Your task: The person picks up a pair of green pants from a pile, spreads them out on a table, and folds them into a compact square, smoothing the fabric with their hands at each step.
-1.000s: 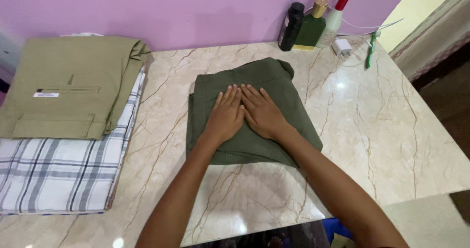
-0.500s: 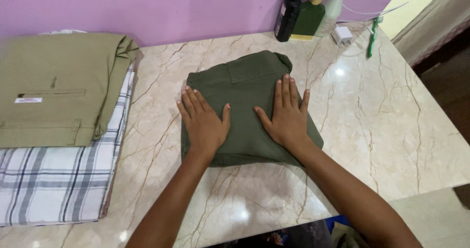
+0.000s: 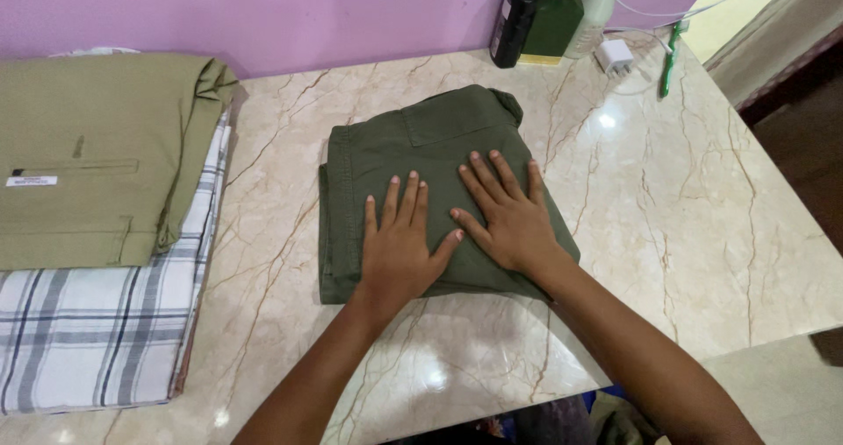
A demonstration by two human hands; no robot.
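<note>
At mid-frame on the marble table (image 3: pixel 685 234) lies the folded green garment (image 3: pixel 421 147), and both my hands rest flat on it, fingers spread: left hand (image 3: pixel 399 247) touching right hand (image 3: pixel 509 221). I judge that even pressure from centre outward flattens it best, without dragging the folds. Half a second ago my hands lay apart at its edges; now they meet mid-cloth.

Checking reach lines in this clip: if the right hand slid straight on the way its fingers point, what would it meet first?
The right hand lies flat on the folded green garment, fingers aimed up and slightly left. It would cross the garment's far edge onto bare marble tabletop, then probably the purple wall.
</note>
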